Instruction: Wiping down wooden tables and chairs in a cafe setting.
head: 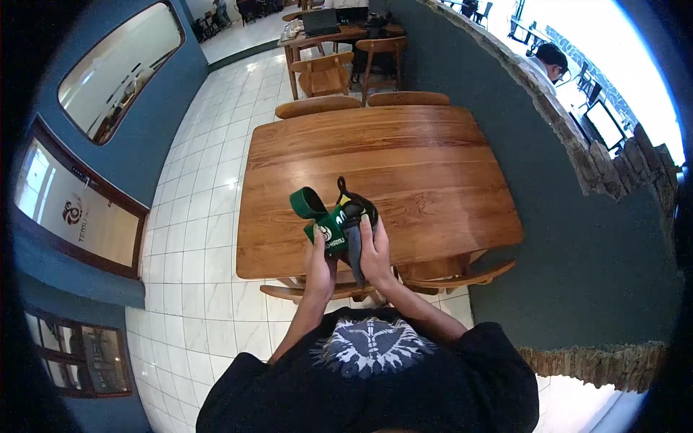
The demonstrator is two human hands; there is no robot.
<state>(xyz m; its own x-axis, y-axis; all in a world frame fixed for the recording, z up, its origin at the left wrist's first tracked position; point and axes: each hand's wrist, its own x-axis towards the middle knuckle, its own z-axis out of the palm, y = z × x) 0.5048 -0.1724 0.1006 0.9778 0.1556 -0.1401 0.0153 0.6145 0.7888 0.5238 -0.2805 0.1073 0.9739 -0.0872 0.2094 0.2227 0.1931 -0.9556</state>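
Observation:
My left hand [320, 265] grips the lower edge of a green fabric piece [331, 234], with the thumb on its front. White lettering and a round emblem mark the piece, and a green band loop [307, 202] stands up at its upper left. Against its right side, my right hand [376, 250] holds a crumpled dark fabric bundle [357, 207]. The bundle has a thin black loop on top, a yellow patch, and a grey flap [354, 251] hanging down. Both things are held above the near part of a wooden table [379, 154]. My right fingers are partly hidden behind the bundle.
Wooden chairs [455, 283] stand at the near side, with two chair backs [409, 98] at the far side. Beyond is another table [346, 35] with a laptop [320, 23]. A dark wall [541, 227] runs along the right; a person [547, 65] sits past its opening.

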